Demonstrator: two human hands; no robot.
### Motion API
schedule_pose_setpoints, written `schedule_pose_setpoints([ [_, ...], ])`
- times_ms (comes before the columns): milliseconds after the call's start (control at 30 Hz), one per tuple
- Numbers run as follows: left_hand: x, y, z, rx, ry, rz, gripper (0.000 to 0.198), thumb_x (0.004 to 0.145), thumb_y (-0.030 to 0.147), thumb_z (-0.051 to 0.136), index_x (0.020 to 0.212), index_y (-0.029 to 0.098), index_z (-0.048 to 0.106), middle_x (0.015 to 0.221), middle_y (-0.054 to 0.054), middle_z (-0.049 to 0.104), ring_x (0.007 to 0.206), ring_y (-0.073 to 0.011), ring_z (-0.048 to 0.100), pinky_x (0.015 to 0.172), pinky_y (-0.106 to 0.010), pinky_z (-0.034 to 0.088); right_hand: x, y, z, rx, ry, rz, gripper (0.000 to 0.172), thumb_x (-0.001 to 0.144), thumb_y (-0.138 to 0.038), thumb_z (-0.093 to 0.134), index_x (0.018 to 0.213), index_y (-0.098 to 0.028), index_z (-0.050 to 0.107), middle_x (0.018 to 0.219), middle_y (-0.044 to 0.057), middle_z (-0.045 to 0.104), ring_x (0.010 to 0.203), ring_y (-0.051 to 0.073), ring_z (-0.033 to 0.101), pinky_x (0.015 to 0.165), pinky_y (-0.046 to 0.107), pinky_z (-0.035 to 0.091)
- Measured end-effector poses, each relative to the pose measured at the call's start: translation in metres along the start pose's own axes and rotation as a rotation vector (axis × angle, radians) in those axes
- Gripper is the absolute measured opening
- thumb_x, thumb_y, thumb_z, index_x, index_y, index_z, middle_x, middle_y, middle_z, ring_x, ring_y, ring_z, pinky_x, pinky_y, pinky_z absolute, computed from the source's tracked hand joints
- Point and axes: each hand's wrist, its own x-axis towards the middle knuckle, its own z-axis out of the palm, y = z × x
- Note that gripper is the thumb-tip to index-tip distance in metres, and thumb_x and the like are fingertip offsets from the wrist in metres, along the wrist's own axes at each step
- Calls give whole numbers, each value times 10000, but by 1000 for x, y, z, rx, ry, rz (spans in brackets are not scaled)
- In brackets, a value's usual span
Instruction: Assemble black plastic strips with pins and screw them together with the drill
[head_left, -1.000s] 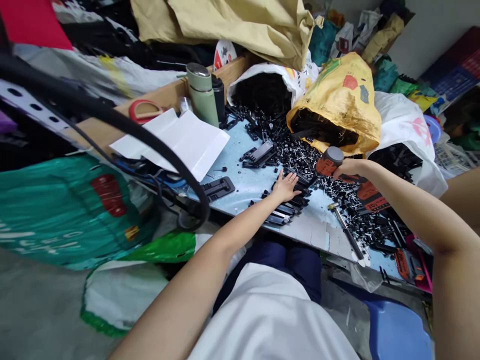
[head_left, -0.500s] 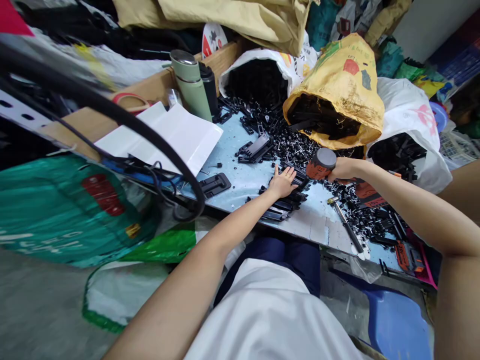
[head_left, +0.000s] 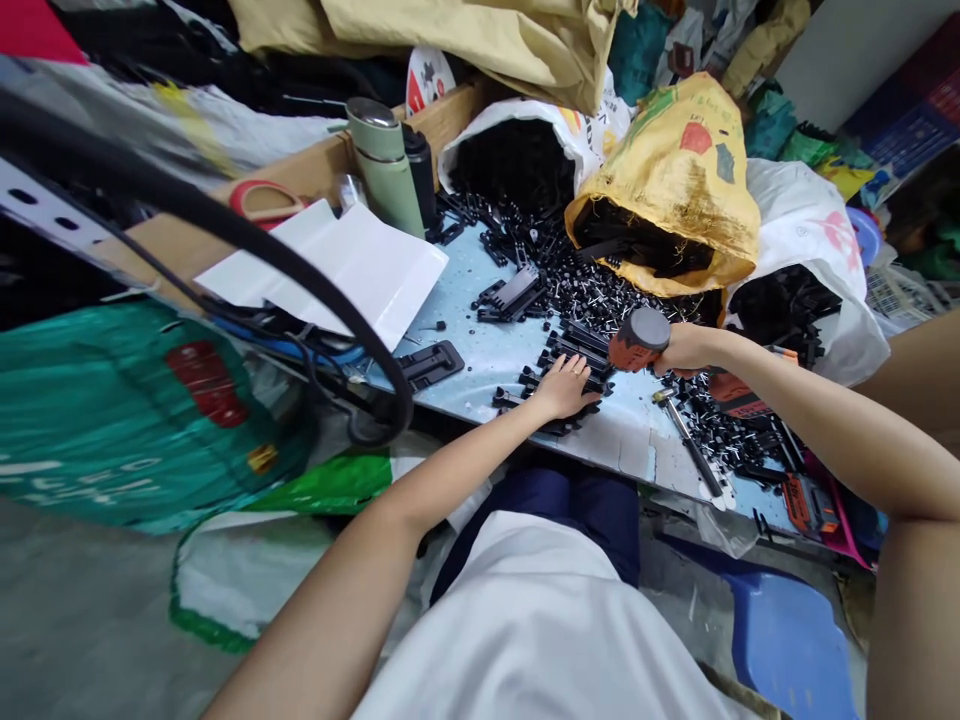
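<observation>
My right hand (head_left: 684,349) is wrapped round the handle of an orange and black cordless drill (head_left: 637,340). The drill's nose points left, down toward a row of long black plastic parts (head_left: 583,340) on the pale blue table (head_left: 480,385). My left hand (head_left: 566,388) lies over the near part of that row, palm down with fingers stretched out and slightly spread, pressing on the pieces. Where the drill's tip meets the parts is too small to make out.
Loose screws and small black pieces (head_left: 592,295) are heaped behind the row. A hammer (head_left: 694,445) lies to the right, near a battery pack (head_left: 810,503). Bags of black parts stand behind, including a yellow sack (head_left: 675,190). A green flask (head_left: 386,165) and white paper (head_left: 352,265) are at left.
My left hand has slid a little toward me along the row, uncovering more of its far part. The drill has shifted slightly nearer and stays in my right hand.
</observation>
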Motion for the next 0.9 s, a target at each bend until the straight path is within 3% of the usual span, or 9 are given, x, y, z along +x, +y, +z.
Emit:
schedule_pose_setpoints([
  [133,-10,4,9,-28,42,8,686,862,583,294,1349,106,372,1437,-144,324,1350,-272,240,1095,-407,202,-5,-4,5,14,-33,8,140,623,-173,604,748,-140,657,439,-28,477,451,92,480,480,207,392],
  [300,-12,7,6,-33,37,38,696,855,579,315,1355,96,350,1435,-159,321,1352,-275,234,1095,-419,192,-7,-11,11,-85,-37,-27,138,627,-184,557,705,-126,655,450,-11,489,458,96,472,470,212,363],
  [467,-48,4,10,24,-3,123,803,778,611,447,1382,104,293,1462,-167,256,1372,-290,164,1103,-420,168,-26,-21,17,-273,89,-64,215,614,-269,582,766,-146,672,618,33,599,610,145,564,508,222,363],
  [600,-72,1,16,87,50,33,814,757,496,561,1393,87,257,1471,-188,214,1378,-293,130,1110,-427,166,-33,-28,21,-220,31,-111,189,616,-252,572,743,-152,669,599,21,596,583,136,562,524,222,380],
  [733,-75,2,14,96,47,7,817,750,479,587,1382,65,275,1456,-191,256,1375,-280,158,1117,-401,175,-28,-34,26,-185,-28,-98,182,631,-232,568,758,-148,667,597,22,607,564,130,568,531,216,392],
  [900,-73,4,8,103,72,20,787,742,445,616,1361,61,317,1434,-192,304,1361,-281,209,1110,-399,200,-39,-46,32,-360,35,-133,272,650,-253,569,866,-128,679,837,110,675,773,205,627,587,235,410],
])
